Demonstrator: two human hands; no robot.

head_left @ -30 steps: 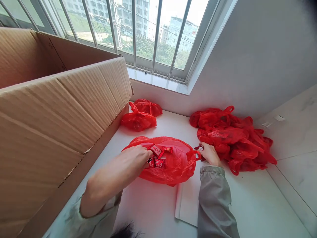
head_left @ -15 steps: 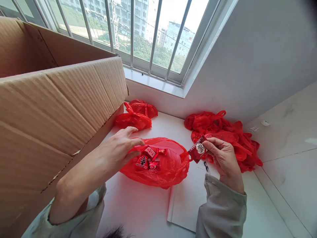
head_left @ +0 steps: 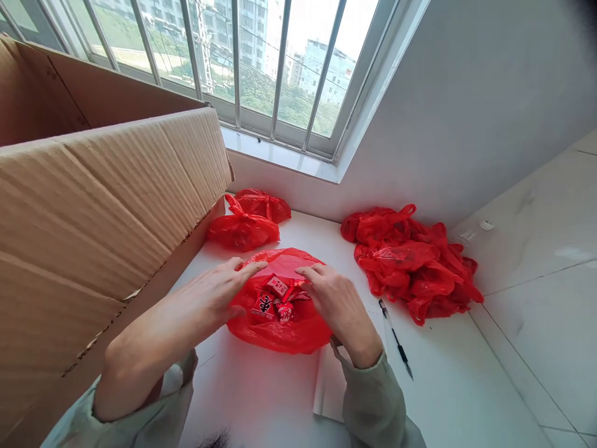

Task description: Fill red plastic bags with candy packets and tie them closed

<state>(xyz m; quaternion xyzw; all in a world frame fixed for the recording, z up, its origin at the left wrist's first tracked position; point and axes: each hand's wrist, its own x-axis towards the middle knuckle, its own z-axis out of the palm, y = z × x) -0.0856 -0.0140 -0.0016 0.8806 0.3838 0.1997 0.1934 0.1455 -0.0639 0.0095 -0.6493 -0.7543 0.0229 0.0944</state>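
An open red plastic bag [head_left: 275, 333] lies on the white table in front of me, with several red wrapped sweets [head_left: 275, 298] inside. My left hand [head_left: 219, 289] rests on the bag's left rim, fingers stretched towards the middle. My right hand [head_left: 333, 298] lies over the bag's right side, fingers extended onto the sweets; what is under its palm is hidden.
A big open cardboard box [head_left: 93, 186] fills the left. Two knotted red bags [head_left: 245, 221] sit by the box near the window. A heap of empty red bags [head_left: 410, 258] lies at the right. A black pen [head_left: 395, 339] and a white sheet [head_left: 326, 389] lie by my right wrist.
My right hand, which held a dark red sweet packet beside the bag, has moved left over the bag. The pen is now uncovered. My left hand has stayed at the bag's rim.
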